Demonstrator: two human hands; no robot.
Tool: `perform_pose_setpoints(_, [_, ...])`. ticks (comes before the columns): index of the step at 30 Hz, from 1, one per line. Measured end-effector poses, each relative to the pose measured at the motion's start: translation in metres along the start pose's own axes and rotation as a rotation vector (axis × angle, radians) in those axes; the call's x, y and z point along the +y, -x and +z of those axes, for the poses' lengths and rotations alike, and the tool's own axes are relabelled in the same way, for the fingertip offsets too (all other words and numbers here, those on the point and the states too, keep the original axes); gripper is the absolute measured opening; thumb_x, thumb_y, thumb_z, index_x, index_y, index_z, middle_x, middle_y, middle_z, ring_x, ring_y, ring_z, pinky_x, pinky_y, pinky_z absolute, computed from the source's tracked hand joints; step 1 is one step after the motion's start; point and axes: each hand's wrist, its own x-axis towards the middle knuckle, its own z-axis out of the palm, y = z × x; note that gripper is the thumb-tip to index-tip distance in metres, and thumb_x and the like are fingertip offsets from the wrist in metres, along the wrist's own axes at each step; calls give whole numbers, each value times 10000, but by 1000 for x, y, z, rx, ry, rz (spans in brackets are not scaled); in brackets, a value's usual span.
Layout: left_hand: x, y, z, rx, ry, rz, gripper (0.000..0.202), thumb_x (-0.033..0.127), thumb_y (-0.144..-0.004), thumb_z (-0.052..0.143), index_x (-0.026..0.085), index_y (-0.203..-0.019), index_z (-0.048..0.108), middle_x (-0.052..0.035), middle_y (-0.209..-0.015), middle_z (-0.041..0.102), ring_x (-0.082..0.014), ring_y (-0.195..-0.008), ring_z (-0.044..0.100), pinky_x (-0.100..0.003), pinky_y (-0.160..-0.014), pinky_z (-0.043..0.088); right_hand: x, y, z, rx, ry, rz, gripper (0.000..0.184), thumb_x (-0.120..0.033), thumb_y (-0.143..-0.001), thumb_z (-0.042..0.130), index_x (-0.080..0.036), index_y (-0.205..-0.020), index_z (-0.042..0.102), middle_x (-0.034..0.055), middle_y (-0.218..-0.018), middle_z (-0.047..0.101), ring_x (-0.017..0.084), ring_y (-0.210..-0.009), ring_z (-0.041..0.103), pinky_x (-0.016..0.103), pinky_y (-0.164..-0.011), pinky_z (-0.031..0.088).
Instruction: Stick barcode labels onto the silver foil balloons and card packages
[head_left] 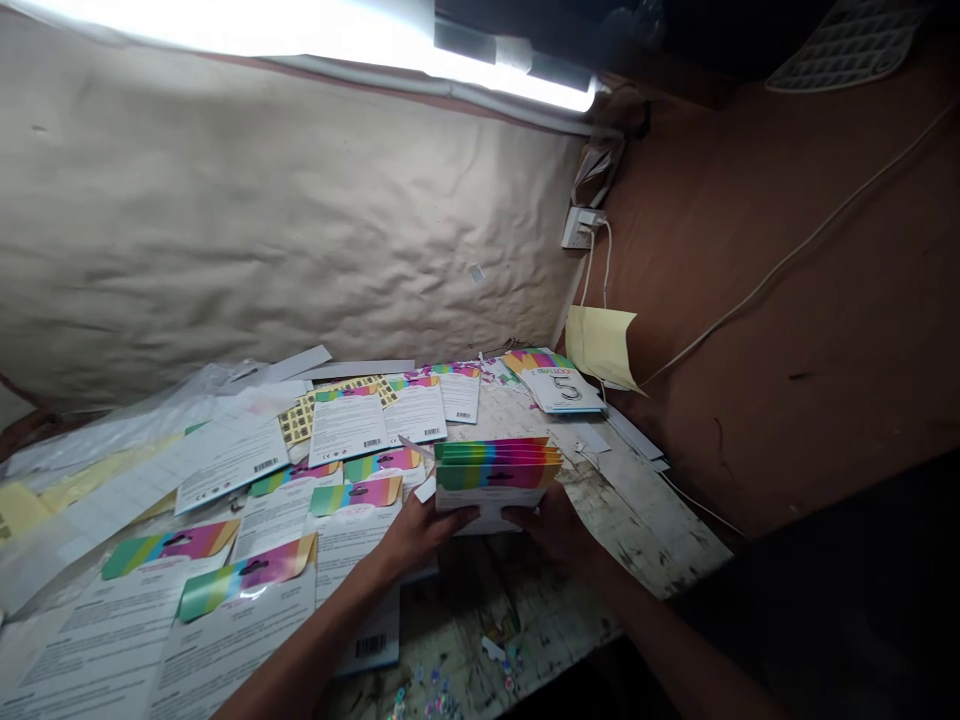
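Note:
Between both hands stands a stack of several balloon packets [498, 492], upright, with their rainbow header flaps fanned at the top and printed white backs toward me. My left hand [421, 528] is closed on its left edge, thumb across the near face. The right edge is gripped by my right hand [553, 522], thumb also in front. Fingers behind the stack are hidden. By my left hand are a small white piece [425, 490] and a thin pointed strip; whether that hand holds them I cannot tell. Just left lie loose packets [358, 497] of the same kind.
More packets [247, 590] cover the table's left side, beside clear plastic and paper strips [135, 500]. A pile of packets marked 5 [562, 390] sits at the back right. Shiny confetti [439, 700] lies near the front edge. A cable [750, 295] runs along the right wall.

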Motion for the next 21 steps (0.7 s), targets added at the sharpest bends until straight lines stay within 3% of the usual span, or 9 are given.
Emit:
perform_pose_setpoints(7, [7, -4, 6, 42, 239, -62, 290, 339, -807, 693, 180, -1050, 704, -50, -1117, 721, -252, -1045, 652, -356, -938, 512, -4, -7, 0, 14, -28, 4, 395, -311, -684, 816, -182, -1040, 701, 82, -998, 744, 273, -883, 700, 380, -744, 590])
perform_pose_setpoints(11, [1, -3, 9, 127, 350, -129, 379, 335, -744, 762, 152, -1068, 690, -67, -1062, 737, -261, -988, 675, -364, -889, 536, -6, -11, 0, -10, -72, 46, 437, -317, -646, 843, -186, -1037, 699, 77, -1001, 745, 285, -903, 698, 388, -753, 590])
perform_pose_setpoints(17, [0, -5, 14, 142, 434, -125, 355, 371, -752, 751, 160, -1030, 680, -77, -1115, 721, -257, -1020, 669, -366, -886, 540, -14, -15, -4, -99, -181, 74, 481, -327, -732, 785, -189, -1159, 612, 94, -1144, 694, 293, -1035, 654, 441, -871, 551])
perform_pose_setpoints(21, [0, -7, 13, 146, 434, -124, 360, 366, -710, 783, 155, -983, 680, -79, -1059, 736, -258, -986, 681, -370, -876, 546, -15, -17, -12, -90, -230, 75, 500, -313, -726, 793, -193, -1164, 584, 92, -1115, 700, 284, -1011, 661, 437, -872, 546])
